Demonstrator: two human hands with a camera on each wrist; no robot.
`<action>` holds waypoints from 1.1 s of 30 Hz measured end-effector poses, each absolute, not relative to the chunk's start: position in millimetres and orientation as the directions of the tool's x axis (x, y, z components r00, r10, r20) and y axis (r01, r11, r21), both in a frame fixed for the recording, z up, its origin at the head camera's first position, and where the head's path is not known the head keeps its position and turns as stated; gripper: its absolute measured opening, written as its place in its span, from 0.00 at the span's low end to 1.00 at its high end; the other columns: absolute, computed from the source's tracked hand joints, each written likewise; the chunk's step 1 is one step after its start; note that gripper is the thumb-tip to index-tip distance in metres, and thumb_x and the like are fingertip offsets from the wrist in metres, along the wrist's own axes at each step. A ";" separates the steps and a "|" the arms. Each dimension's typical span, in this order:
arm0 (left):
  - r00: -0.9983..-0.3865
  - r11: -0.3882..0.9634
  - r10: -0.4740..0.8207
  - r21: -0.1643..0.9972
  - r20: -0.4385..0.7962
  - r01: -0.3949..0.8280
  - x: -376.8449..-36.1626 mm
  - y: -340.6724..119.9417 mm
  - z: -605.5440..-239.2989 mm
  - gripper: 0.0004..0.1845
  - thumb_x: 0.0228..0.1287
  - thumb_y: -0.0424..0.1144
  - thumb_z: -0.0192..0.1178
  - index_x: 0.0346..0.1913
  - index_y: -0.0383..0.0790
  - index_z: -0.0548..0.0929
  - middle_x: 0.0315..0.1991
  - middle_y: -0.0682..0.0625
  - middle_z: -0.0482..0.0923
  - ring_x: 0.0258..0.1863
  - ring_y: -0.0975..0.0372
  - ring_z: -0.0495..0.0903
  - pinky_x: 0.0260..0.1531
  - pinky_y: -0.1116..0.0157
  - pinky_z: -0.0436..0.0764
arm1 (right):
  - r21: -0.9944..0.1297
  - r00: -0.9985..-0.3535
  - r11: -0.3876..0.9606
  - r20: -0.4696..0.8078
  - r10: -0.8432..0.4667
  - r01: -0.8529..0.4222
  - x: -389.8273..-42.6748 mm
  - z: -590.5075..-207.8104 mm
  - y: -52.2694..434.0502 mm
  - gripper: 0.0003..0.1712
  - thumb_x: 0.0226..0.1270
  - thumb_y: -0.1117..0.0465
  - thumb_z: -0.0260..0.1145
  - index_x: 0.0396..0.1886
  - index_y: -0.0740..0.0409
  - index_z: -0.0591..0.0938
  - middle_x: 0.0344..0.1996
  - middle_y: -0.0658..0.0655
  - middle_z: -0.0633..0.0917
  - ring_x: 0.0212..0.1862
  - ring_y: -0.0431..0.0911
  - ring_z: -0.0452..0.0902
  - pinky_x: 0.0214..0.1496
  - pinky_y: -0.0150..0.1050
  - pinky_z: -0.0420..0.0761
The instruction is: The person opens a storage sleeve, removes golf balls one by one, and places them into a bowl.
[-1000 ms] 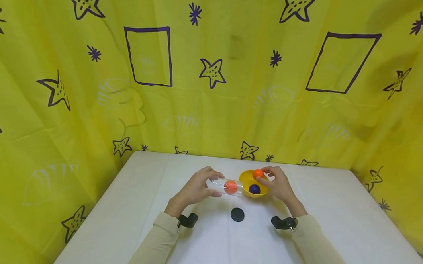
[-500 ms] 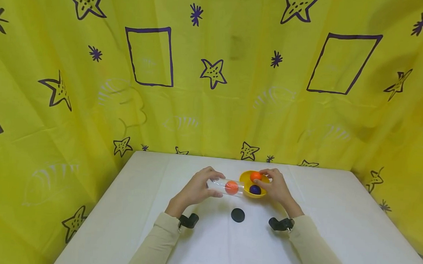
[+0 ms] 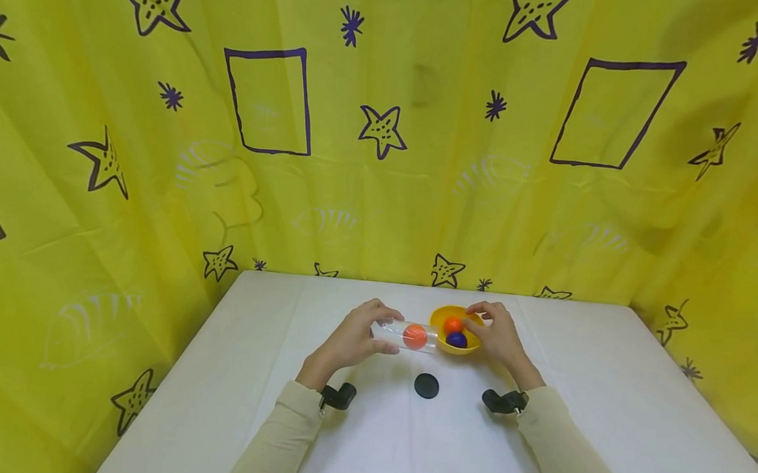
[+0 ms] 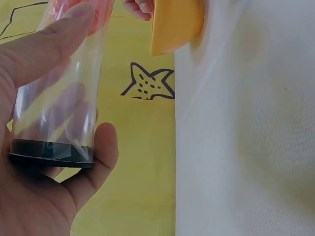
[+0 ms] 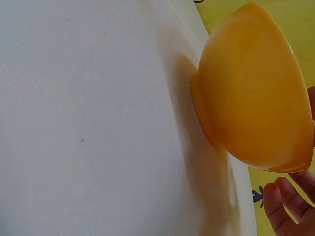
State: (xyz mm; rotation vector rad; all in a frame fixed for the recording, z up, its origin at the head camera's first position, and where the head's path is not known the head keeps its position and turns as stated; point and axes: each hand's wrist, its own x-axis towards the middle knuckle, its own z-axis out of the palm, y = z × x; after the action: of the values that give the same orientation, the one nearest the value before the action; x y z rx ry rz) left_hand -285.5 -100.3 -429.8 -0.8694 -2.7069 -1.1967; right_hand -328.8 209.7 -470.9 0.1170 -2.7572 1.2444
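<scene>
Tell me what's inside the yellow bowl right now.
The yellow bowl holds an orange ball and a dark blue ball. The right hand covers the bowl's right side, so anything beneath it is hidden.

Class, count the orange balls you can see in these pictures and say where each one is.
2. One orange ball is inside the clear tube; the other orange ball lies in the yellow bowl. Others may be hidden.
</scene>
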 end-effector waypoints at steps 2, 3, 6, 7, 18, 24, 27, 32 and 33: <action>-0.842 0.543 0.471 0.665 0.264 0.513 -285.3 -100.2 -429.4 0.27 0.55 0.39 0.78 0.60 0.44 0.84 0.48 0.51 0.79 0.51 0.58 0.76 0.48 0.62 0.78 | -0.743 -0.988 0.657 0.151 -0.018 -0.125 -328.8 -470.8 211.0 0.18 0.74 0.54 0.66 0.56 0.60 0.81 0.59 0.68 0.74 0.63 0.65 0.68 0.65 0.62 0.73; -0.843 0.544 0.470 0.666 0.261 0.510 -285.1 -100.1 -429.3 0.27 0.55 0.39 0.78 0.60 0.44 0.84 0.48 0.51 0.79 0.51 0.58 0.76 0.49 0.62 0.78 | -0.744 -0.988 0.656 0.153 -0.021 -0.129 -328.4 -470.6 211.7 0.18 0.74 0.54 0.66 0.56 0.61 0.81 0.59 0.68 0.74 0.63 0.65 0.68 0.66 0.62 0.73; -0.848 0.547 0.466 0.671 0.251 0.500 -284.8 -99.8 -429.0 0.27 0.56 0.39 0.78 0.60 0.45 0.84 0.48 0.51 0.79 0.51 0.58 0.76 0.49 0.61 0.78 | -0.751 -0.989 0.648 0.150 -0.016 -0.124 -326.5 -469.4 213.1 0.19 0.75 0.54 0.64 0.58 0.60 0.80 0.61 0.68 0.74 0.64 0.64 0.68 0.66 0.62 0.72; -0.850 0.549 0.465 0.672 0.248 0.497 -284.8 -99.7 -428.9 0.27 0.56 0.39 0.78 0.60 0.45 0.84 0.48 0.52 0.79 0.51 0.58 0.76 0.49 0.61 0.78 | -0.754 -0.989 0.645 0.150 -0.015 -0.124 -325.5 -468.7 213.5 0.19 0.76 0.53 0.64 0.58 0.60 0.80 0.61 0.68 0.74 0.64 0.64 0.68 0.67 0.63 0.72; -0.848 0.548 0.468 0.671 0.249 0.500 -285.2 -99.5 -429.4 0.26 0.56 0.39 0.77 0.59 0.45 0.84 0.49 0.50 0.79 0.51 0.58 0.77 0.49 0.62 0.78 | -0.743 -0.976 0.645 0.217 -0.023 -0.180 -307.1 -456.3 211.4 0.18 0.76 0.55 0.64 0.58 0.61 0.80 0.60 0.67 0.75 0.63 0.62 0.69 0.63 0.57 0.77; -0.845 0.545 0.472 0.670 0.251 0.504 -286.2 -99.0 -430.4 0.26 0.56 0.39 0.77 0.59 0.45 0.84 0.50 0.46 0.80 0.51 0.57 0.76 0.49 0.61 0.78 | -0.730 -0.960 0.639 0.276 -0.049 -0.243 -293.0 -447.1 204.0 0.15 0.74 0.59 0.65 0.55 0.62 0.82 0.58 0.65 0.77 0.61 0.61 0.71 0.57 0.46 0.79; -0.844 0.547 0.472 0.667 0.254 0.506 -286.1 -99.1 -430.4 0.26 0.56 0.38 0.77 0.59 0.46 0.84 0.50 0.45 0.80 0.51 0.57 0.76 0.49 0.61 0.78 | -0.726 -0.952 0.632 0.297 -0.066 -0.271 -286.8 -443.2 198.4 0.15 0.73 0.60 0.66 0.53 0.63 0.82 0.56 0.65 0.77 0.60 0.61 0.70 0.56 0.46 0.79; -0.842 0.544 0.473 0.665 0.260 0.511 -285.2 -98.9 -430.1 0.26 0.56 0.38 0.77 0.59 0.44 0.84 0.49 0.46 0.80 0.50 0.57 0.76 0.48 0.62 0.78 | -0.730 -0.949 0.618 0.302 -0.088 -0.290 -279.0 -441.1 192.1 0.14 0.71 0.61 0.67 0.52 0.63 0.83 0.55 0.63 0.77 0.59 0.59 0.69 0.54 0.44 0.78; -0.842 0.544 0.473 0.666 0.259 0.511 -285.0 -98.8 -430.0 0.26 0.56 0.38 0.77 0.59 0.44 0.84 0.49 0.46 0.80 0.50 0.57 0.76 0.48 0.62 0.78 | -0.728 -0.948 0.619 0.305 -0.092 -0.294 -277.9 -441.3 191.6 0.14 0.71 0.61 0.68 0.51 0.63 0.83 0.54 0.63 0.77 0.58 0.58 0.69 0.54 0.43 0.77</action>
State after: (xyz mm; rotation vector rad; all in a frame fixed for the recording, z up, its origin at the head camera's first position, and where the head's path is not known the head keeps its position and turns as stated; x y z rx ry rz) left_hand -285.0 -98.8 -430.0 -0.8661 -2.7173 -1.1967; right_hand -277.9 191.6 -441.3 0.3168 -2.6065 1.2362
